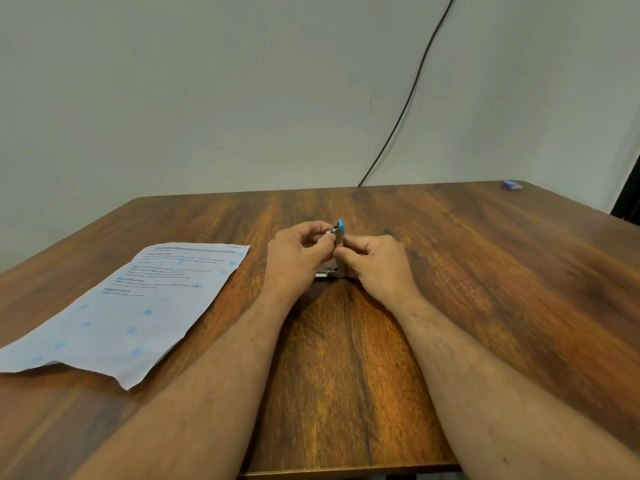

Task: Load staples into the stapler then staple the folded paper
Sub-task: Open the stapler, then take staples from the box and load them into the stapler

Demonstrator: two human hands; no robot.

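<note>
The stapler (336, 252) stands hinged open between my two hands at mid-table, blue top (340, 227) swung upright, metal base flat on the wood. Well left of that grip I see the paper (138, 303), a printed sheet lying flat. My left hand (297, 256) pinches a small metal piece, probably staples, against the raised arm. Just right of it, my right hand (375, 263) curls round the stapler's body. Far right, beyond both hands, a small blue box (512, 185) sits at the table (485, 271) corner.
</note>
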